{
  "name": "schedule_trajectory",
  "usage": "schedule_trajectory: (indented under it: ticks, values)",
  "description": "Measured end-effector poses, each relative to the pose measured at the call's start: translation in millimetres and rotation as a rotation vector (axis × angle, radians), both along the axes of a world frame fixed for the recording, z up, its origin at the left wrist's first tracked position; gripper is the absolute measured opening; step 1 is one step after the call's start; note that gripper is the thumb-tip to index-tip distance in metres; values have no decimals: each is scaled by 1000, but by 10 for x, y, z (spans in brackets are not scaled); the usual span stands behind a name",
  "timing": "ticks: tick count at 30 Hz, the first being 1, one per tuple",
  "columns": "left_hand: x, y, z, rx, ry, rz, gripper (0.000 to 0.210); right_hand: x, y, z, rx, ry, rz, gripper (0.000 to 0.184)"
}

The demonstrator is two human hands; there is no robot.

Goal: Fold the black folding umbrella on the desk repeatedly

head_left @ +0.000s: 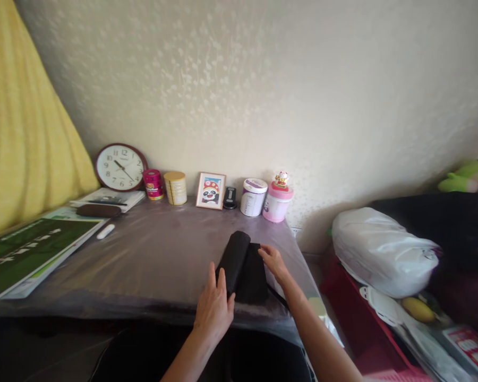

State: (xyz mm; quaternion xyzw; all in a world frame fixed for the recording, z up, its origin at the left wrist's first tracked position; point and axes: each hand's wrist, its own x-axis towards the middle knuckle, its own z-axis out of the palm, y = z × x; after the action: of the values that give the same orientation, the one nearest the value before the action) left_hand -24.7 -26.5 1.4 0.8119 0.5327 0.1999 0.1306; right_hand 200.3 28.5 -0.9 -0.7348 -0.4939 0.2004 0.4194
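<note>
Blk strap (278, 296) end hidden behind R forearm (309, 323); curtain (27, 132) cropped L.

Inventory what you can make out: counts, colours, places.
Roll with flap: one, black, table front
Table: one, grey, centre
Clock: one, white, back left
Canisters: two, magenta and yellow, beside clock
Framed picture: one, multicoloured, back middle
Small device: one, black, beside picture
Tubs: two, white and pink, back right
Figurine: one, red and white, atop pink tub
Large booklet: one, green, left
Case: one, brown, left
Small oblong: one, white, left
Curtain: one, yellow, far left
Wall: one, pale, behind
Bag: one, white, right
Container: one, red, lower right
Left hand: one, bare, on roll
Right hand: one, bare, at flap
</note>
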Motion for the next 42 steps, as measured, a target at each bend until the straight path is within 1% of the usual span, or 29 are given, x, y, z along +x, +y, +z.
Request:
schedule_trajectory:
  ticks: [5,9,13,15,18,20,23,26,30,36,39,42]
  values:
    - [-9,18,-15,1,-40,-65,55,-61,24,77,-22,-56,-55,41]
    - [5,27,-34,-15,-2,-34,55,-152,18,108,-69,-58,-26,44]
    - [12,21,-20,-14,21,-26,53,-269,6,166,-89,-42,16,43]
    - [11,19,-13,-11,21,-27,53,-339,5,214,-111,8,30,43]
    - [9,20,-14,-4,8,-30,54,-451,11,297,-147,155,42,46]
    - [9,21,-19,-3,3,-31,54,-518,21,347,-145,238,46,47]
    - [9,22,-34,-2,-6,-32,54,-592,42,394,-129,298,61,47]
    - [9,26,-56,10,-12,-38,54,-632,65,394,-115,311,84,46]
    - [12,36,-78,22,-18,-41,54,-670,100,344,-89,335,94,46]
    - [16,48,-87,2,-6,-41,55,-765,135,321,-120,395,119,49]
    - [17,55,-108,16,-30,-51,56,-803,132,314,-102,364,115,44]
    - [16,64,-132,25,-61,-59,58,-822,114,285,-73,315,141,37]
